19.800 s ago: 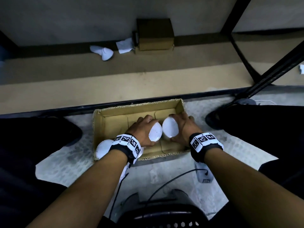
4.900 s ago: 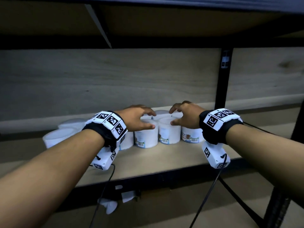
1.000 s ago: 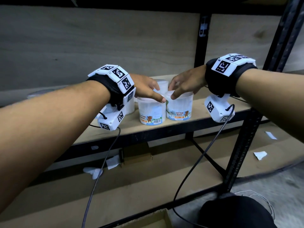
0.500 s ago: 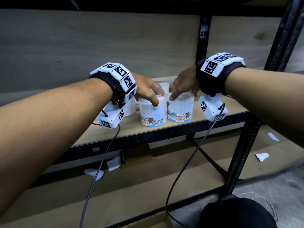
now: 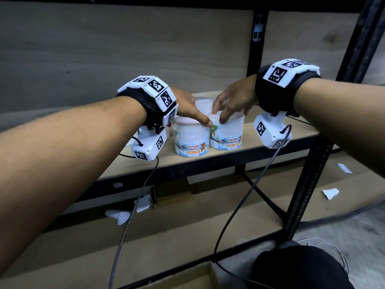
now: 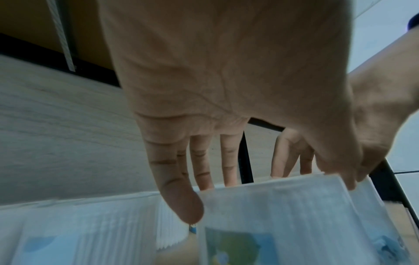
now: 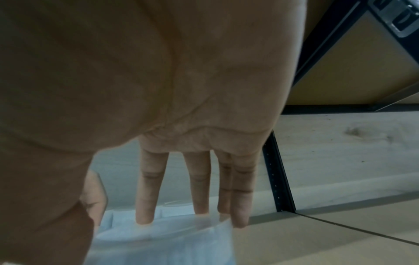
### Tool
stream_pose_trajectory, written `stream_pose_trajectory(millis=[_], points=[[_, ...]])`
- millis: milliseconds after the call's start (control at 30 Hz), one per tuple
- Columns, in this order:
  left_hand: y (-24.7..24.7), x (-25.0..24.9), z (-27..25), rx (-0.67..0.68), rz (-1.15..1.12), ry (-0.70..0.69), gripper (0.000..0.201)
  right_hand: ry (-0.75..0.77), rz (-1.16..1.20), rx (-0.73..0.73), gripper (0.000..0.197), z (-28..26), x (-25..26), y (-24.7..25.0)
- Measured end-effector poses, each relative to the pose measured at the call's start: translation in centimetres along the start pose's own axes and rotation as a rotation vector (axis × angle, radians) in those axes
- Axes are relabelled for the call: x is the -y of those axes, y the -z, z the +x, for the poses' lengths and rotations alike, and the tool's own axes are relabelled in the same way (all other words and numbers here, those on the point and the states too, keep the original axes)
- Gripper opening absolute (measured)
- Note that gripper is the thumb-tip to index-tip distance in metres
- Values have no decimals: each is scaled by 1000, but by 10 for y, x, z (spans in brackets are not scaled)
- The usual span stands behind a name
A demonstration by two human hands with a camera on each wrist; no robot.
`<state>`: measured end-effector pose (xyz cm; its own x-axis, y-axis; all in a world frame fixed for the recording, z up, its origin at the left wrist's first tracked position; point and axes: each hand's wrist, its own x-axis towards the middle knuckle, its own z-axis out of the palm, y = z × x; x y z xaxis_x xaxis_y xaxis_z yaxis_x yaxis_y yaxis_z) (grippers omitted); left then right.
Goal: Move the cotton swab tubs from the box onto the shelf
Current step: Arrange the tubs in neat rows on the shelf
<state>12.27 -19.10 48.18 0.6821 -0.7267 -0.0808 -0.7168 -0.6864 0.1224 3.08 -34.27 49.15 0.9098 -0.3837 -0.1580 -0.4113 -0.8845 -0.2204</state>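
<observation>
Two round see-through plastic cotton swab tubs with white lids and blue labels are seen standing upright, side by side, near the front edge of the light wooden shelf (image 5: 270,140) with its black metal frame. The left tub (image 5: 192,140) and the right tub (image 5: 227,133) are touching or almost touching each other. The left hand (image 5: 187,107) is held over the left tub, with its fingers (image 6: 181,193) nearly straight and spread loosely; the little finger is laid against the tub's side and the thumb tip is set at the rim, so no tight grip is shown. The right hand (image 5: 233,101) is held over the right tub, and its straight, spread fingertips (image 7: 145,215) are rested on the lid, not curled round it. A third white-lidded tub (image 5: 203,102) is partly hidden behind the hands. More tubs are seen to the left in the left wrist view, but they are blurred. Below, a corner of the brown cardboard box (image 5: 187,276) is seen on the floor. A small brown carton (image 5: 173,195) and scraps of white paper (image 5: 330,193) are seen on the lower shelf board.
</observation>
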Motion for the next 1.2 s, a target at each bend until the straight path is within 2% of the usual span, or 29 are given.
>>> stream_pose_trajectory(millis=[233,833,1033,1200], points=[[-4,-3,4,-29,77,36,86,7,37,11,33,4,-5,-2],[-2,-4,7,-23,107,65,88,52,-9,2,36,4,-7,-2],[-4,-4,-1,-43,139,61,100,74,-79,-31,38,3,-7,-4],[0,6,-24,-83,142,22,84,88,-66,-61,37,-8,-7,-7]])
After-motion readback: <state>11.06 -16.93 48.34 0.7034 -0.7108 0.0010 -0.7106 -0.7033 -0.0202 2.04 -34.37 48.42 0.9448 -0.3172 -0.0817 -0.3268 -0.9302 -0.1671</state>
